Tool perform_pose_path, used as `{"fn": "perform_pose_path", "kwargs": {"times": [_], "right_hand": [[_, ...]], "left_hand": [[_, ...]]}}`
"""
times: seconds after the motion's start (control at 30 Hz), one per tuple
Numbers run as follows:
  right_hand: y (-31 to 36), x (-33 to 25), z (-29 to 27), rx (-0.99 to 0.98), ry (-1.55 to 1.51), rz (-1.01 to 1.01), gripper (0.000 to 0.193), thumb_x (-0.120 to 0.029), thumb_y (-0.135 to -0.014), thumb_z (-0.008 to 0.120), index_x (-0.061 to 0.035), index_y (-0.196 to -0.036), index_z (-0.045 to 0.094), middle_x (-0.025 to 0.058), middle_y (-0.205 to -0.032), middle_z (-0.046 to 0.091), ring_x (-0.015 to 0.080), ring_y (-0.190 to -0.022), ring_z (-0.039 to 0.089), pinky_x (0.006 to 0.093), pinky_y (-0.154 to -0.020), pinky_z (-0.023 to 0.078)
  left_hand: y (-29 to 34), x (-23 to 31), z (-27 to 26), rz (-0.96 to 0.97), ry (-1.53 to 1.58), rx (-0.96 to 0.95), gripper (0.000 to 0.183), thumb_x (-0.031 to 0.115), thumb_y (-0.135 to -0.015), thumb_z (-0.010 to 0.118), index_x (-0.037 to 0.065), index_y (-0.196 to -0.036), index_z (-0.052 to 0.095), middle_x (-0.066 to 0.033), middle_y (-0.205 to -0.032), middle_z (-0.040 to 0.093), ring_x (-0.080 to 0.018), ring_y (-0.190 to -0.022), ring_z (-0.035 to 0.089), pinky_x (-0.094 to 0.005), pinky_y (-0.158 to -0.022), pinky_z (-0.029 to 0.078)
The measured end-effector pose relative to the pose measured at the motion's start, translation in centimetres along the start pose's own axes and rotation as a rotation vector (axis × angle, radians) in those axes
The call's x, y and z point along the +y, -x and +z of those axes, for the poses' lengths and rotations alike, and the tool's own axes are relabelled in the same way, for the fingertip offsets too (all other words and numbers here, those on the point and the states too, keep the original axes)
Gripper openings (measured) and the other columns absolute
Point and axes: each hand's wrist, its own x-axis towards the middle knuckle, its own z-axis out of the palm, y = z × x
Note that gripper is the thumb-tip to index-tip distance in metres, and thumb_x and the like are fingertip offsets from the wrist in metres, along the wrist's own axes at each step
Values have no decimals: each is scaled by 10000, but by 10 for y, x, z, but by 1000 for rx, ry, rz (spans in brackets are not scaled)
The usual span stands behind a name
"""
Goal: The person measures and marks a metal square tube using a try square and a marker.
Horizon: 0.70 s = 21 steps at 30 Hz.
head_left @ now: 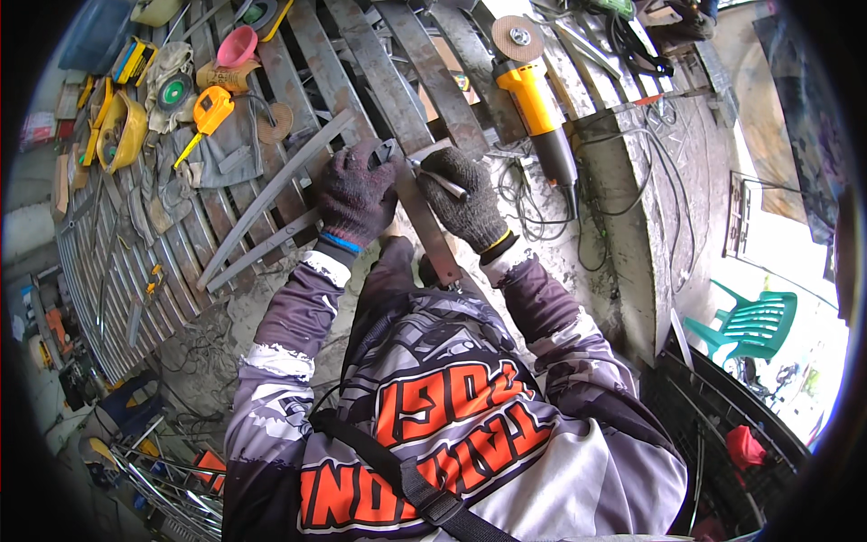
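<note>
My left hand (357,194), in a dark knit glove, is closed at the table's near edge. A small grey metal piece (385,152) shows at its fingertips; most of it is hidden. Just to the right, my right hand (465,194), in a dark grey glove, grips a slim silver pen-shaped tool (441,179), held slantwise with its tip toward the left hand. Between the hands a brown flat steel bar (424,221) with a hole near its end runs toward my lap. A pale strip (432,150) lies partly behind the fingers.
An angle grinder (537,117) with a brown disc lies at the right, its cord looping below. Flat metal strips (275,194) lie left of my hands on the slatted steel table (321,54). Beyond are a yellow tape measure (213,110) and a pink cup (237,45).
</note>
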Motion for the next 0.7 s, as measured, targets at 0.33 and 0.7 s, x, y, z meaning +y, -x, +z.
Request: {"fn": "perform_pose_path", "kwargs": {"times": [0.33,0.7], "right_hand": [[19,-8,-20,-99,-38,119,187,-172,-894,797,-34,-998,726,159,-847,719,350,-771,725,401,-699,557],[3,-16,-12,18,-13,-2,177,-118,-891,783,-31,-1036,728,170,-923,736,365,-856,749,404,-752,581]], "left_hand": [[3,-4,7,-31,-30,28,400,223,-787,727,250,-1183,771,-103,-1358,605,-395,-1184,576,-546,-993,499],[2,-1,3,-8,-7,48,398,187,-807,713,183,-1202,758,-141,-1320,627,-404,-1193,604,-544,-994,488]]}}
